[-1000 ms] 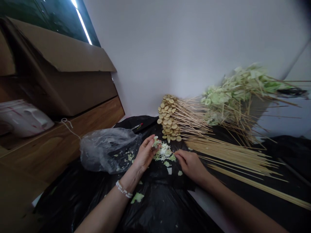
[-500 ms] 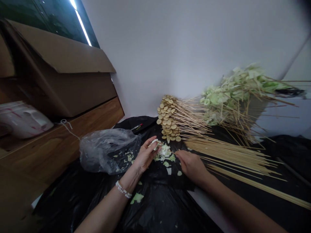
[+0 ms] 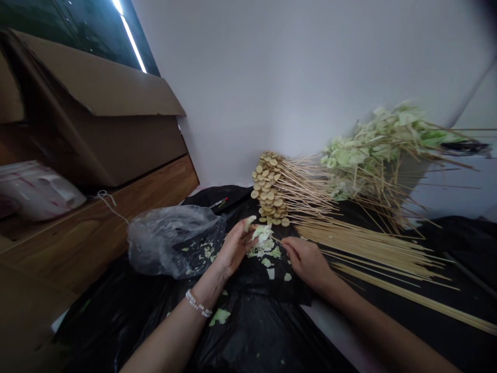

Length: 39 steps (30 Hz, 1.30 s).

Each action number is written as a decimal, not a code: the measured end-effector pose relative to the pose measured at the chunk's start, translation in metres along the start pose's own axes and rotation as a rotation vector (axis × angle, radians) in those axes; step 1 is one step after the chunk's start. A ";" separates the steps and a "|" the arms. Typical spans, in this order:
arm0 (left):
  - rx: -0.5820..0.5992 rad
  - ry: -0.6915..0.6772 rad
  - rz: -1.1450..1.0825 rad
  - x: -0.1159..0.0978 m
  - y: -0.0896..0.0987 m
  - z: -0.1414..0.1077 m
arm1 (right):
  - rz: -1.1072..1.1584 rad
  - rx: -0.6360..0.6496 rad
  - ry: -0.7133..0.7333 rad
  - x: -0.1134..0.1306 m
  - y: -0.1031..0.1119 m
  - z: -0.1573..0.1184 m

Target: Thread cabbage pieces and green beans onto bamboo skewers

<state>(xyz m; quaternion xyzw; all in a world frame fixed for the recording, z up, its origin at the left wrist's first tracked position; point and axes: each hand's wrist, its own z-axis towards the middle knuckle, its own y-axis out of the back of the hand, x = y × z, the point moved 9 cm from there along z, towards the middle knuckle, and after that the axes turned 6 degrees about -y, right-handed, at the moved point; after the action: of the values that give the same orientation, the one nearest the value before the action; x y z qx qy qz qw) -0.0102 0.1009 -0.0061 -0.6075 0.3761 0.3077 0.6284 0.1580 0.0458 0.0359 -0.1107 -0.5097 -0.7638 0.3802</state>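
Two grips are working over a black plastic sheet (image 3: 252, 331). The left grip (image 3: 233, 247) is half closed on pale cabbage pieces (image 3: 261, 234), while the right grip (image 3: 306, 261) is pinching a bamboo skewer (image 3: 276, 240) aimed at them.

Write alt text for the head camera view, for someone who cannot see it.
Two hands work over black plastic sheeting: the left hand holds cabbage pieces near a bamboo skewer held in the right hand. Behind them lie skewers threaded with round tan slices and skewers of cabbage.
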 end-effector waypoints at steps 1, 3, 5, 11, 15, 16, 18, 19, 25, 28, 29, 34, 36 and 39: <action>-0.019 -0.017 0.016 -0.002 0.003 0.001 | 0.003 -0.039 -0.010 -0.002 0.005 0.001; -0.047 -0.091 0.144 -0.009 0.008 0.003 | 0.005 -0.120 -0.032 -0.007 0.015 0.002; -0.046 -0.220 0.421 -0.019 0.009 0.003 | 0.008 -0.172 -0.049 -0.009 0.022 0.003; 0.138 -0.611 1.216 -0.029 -0.012 -0.008 | -0.001 -0.162 -0.040 -0.008 0.020 0.003; 0.202 -0.653 1.330 -0.022 -0.015 -0.011 | -0.005 -0.140 -0.029 -0.007 0.016 0.002; 0.210 -0.656 1.350 -0.021 -0.016 -0.011 | -0.005 -0.141 -0.029 -0.007 0.015 0.002; 0.214 -0.661 1.396 -0.020 -0.019 -0.012 | -0.003 -0.143 -0.034 -0.008 0.015 0.002; 0.207 -0.663 1.412 -0.021 -0.020 -0.012 | -0.002 -0.144 -0.036 -0.009 0.015 0.002; -0.021 -0.588 1.148 -0.039 -0.001 -0.004 | 0.008 -0.145 -0.038 -0.008 0.016 0.001; -0.129 -0.494 0.805 -0.043 0.018 0.005 | 0.009 -0.139 -0.038 -0.007 0.016 0.001; -0.156 -0.471 0.699 -0.043 0.024 0.007 | 0.006 -0.124 -0.040 -0.007 0.015 0.001; -0.259 -0.415 0.405 -0.044 0.038 0.009 | -0.024 -0.004 -0.071 -0.009 0.002 0.001; -0.261 -0.414 0.378 -0.044 0.037 0.008 | -0.022 0.020 -0.073 -0.010 -0.002 0.001; -0.252 -0.412 0.372 -0.042 0.034 0.007 | -0.024 0.031 -0.076 -0.011 -0.004 0.000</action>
<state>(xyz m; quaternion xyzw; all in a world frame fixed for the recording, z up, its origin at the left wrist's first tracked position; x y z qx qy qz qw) -0.0607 0.1130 0.0112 -0.5260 0.3044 0.5785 0.5440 0.1626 0.0515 0.0274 -0.1274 -0.5368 -0.7557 0.3530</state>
